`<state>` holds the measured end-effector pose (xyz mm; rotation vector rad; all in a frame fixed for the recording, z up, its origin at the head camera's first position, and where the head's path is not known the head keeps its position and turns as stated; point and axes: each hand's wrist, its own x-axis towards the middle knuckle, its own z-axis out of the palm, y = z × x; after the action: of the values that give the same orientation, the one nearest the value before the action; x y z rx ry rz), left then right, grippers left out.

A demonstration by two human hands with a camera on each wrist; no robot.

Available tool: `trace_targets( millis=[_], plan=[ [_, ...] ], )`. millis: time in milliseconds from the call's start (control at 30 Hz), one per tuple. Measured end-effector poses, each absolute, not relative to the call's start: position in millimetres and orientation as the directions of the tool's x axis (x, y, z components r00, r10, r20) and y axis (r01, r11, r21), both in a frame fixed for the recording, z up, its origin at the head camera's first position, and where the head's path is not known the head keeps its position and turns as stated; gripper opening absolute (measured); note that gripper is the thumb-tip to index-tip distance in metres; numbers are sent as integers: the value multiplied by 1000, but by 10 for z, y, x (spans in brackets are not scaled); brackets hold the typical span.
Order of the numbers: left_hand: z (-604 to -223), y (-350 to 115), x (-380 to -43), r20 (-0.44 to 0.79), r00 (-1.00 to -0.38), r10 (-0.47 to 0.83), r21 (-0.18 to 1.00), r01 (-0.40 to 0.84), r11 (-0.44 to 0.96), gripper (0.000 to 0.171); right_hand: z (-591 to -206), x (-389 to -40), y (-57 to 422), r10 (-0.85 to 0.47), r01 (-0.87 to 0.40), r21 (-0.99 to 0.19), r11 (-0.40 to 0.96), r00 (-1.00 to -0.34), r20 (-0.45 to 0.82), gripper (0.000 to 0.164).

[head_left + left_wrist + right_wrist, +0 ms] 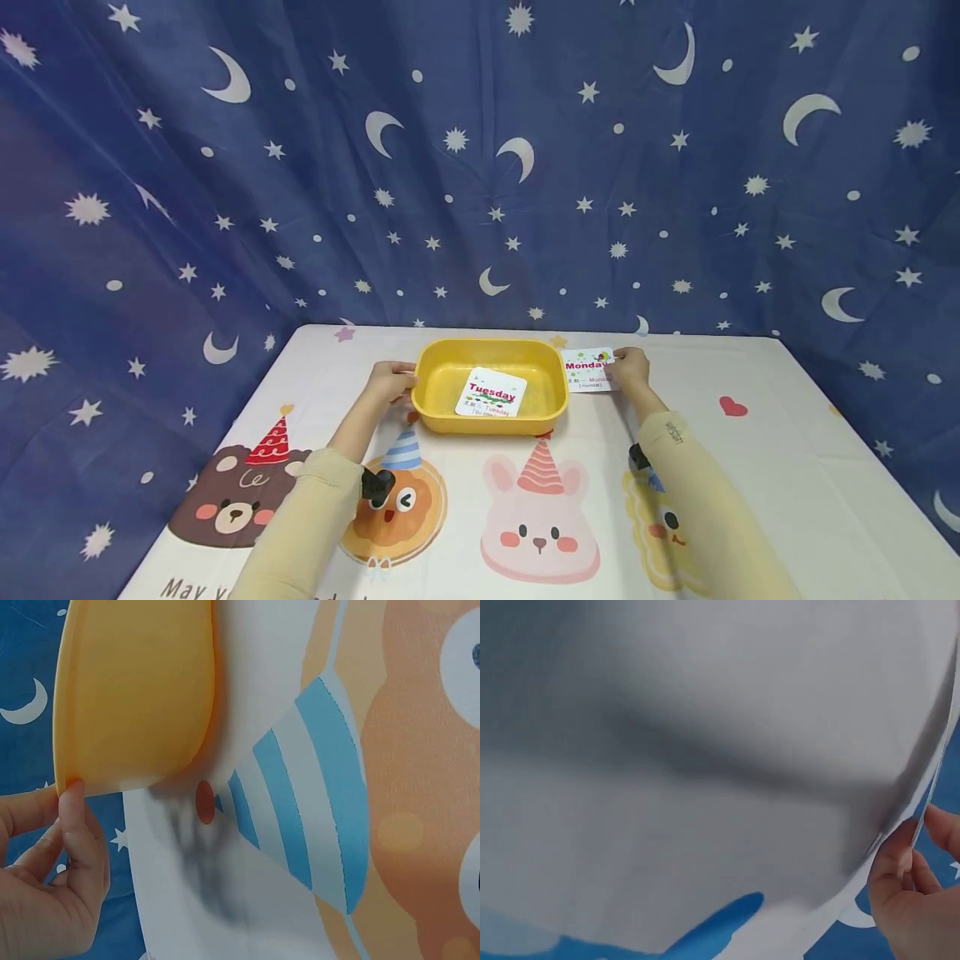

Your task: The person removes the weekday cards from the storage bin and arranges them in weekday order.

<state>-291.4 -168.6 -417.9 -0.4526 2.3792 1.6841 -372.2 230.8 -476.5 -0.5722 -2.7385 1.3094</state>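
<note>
A yellow plastic tray [491, 426] stands toward the back of the table, with a white Tuesday card [491, 392] lying inside it. My left hand [392, 384] pinches the tray's left rim between thumb and fingers; the left wrist view shows this grip on the edge of the yellow wall [135, 697]. Just right of the tray, my right hand [630, 367] pinches the right edge of a white Monday card [587, 381]. In the right wrist view the card [936, 776] appears edge-on between thumb and fingers.
The white tablecloth [765, 467] carries printed cartoon animals, party hats and a red heart. Behind the table's back edge hangs a dark blue curtain [450, 258] with moons and stars.
</note>
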Motion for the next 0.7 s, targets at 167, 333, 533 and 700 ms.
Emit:
trace_targets(
  millis=[167,333,533,700],
  plan=[
    [-4177,-1718,-2883,-326,-936,-135,886,-352,303,39,-5183,-4080,2462,306,253,-711,656,-950,-55,53],
    [-4155,-1720,-2898,-323,-936,-138,882,-351,314,39,-5166,-4137,2443,302,279,-685,673,-949,-91,52],
    [-4157,-1709,-2907,-337,-930,-146,873,-367,321,38,-5570,-4521,2638,321,302,-644,703,-943,-91,47],
    [-4178,-1687,-2924,-335,-932,-139,874,-363,323,38,-5279,-4243,2521,319,326,-621,713,-939,-127,41]
  ],
)
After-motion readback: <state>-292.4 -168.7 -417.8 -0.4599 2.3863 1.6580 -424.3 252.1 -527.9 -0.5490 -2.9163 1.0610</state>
